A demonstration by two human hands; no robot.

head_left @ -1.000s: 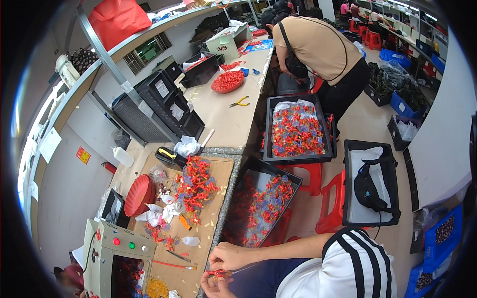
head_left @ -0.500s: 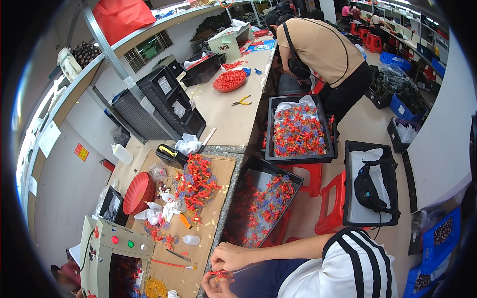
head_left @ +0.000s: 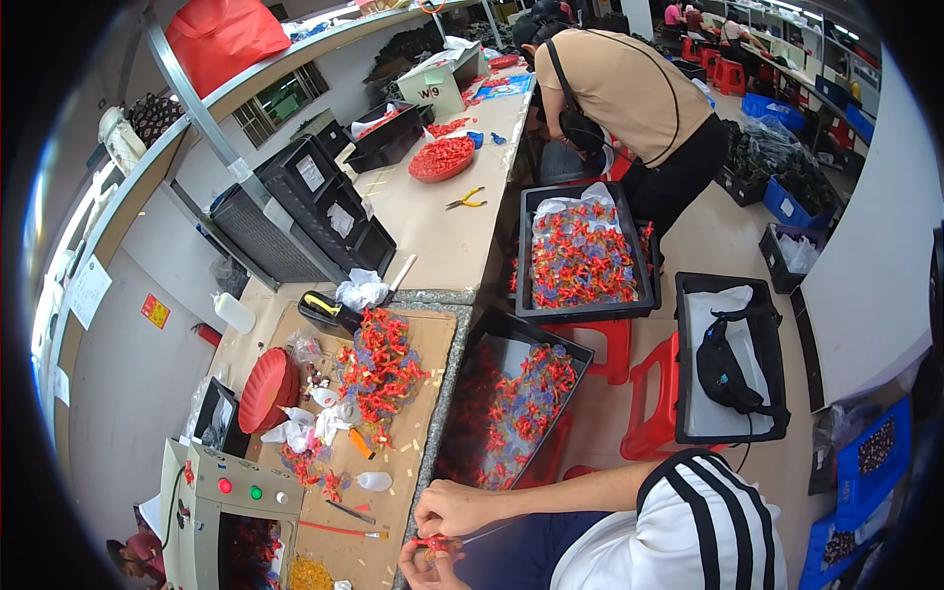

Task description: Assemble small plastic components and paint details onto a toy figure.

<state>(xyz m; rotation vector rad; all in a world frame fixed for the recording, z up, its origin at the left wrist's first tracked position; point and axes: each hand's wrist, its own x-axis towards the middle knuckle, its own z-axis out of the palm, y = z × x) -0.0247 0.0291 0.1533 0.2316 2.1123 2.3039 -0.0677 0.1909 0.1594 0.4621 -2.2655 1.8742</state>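
Low in the head view, my left hand pinches a small red plastic figure between thumb and fingers. Just above it is my right hand, fingers curled together close to the figure; what they hold, if anything, is hidden. Both hands are by the stone edge of the workbench. On its cardboard top lies a heap of red figures with bluish clear parts. A black tray beside the bench holds more of these pieces.
Near my hands lie a paintbrush, tweezers, a small white bottle and an orange cutter. A beige machine with coloured buttons stands at lower left. A co-worker bends beyond another filled tray. Red stools stand at right.
The view has turned a little, so the bench and trays sit slightly further left. My hands keep nearly the same pose around the red figure.
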